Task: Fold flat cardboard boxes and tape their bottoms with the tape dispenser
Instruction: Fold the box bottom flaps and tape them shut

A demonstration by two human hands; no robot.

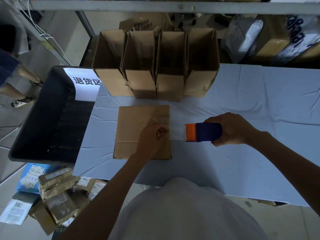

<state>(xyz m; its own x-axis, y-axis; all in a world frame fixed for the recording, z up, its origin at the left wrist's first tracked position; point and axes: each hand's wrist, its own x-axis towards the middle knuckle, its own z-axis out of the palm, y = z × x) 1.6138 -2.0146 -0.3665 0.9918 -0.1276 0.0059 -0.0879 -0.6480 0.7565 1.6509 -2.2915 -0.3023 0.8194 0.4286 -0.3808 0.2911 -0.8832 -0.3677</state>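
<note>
1. A brown cardboard box (131, 129) lay on the worktop (242, 101) right in front of the person. Its closed flaps faced up, and a seam ran across them from left to right.
2. The box looked worn. It had creases, a dented left edge and a faint print near its far right corner that was too dim to read.
3. The left hand (152, 135) rested on the box's right half. Its fingers were bent and bunched, pinching the end of a clear tape (176, 133) down on the cardboard.
4. The right hand (232, 129) gripped one tape dispenser (203, 132), fingers wrapped round its dark blue body. The orange front pointed left at the box, just off its right edge.
5. The tape ran taut from the orange front to the left hand's fingers.
6. Four made-up boxes (112, 80) stood side by side at the worktop's far edge with their tops open. The rightmost had a dark print on its side that could not be read.
7. A pale blue cloth covered the worktop.
8. One black bin (43, 118) stood at the left, touching the worktop's corner. It carried a white label (83, 82) reading "退货区".
9. Taped brown parcels (57, 201) lay heaped on the floor at the lower left, too jumbled to count. Beside them was a blue bag (29, 177) marked "已完成".
10. Another person's legs (20, 87) showed at the far left.
</note>
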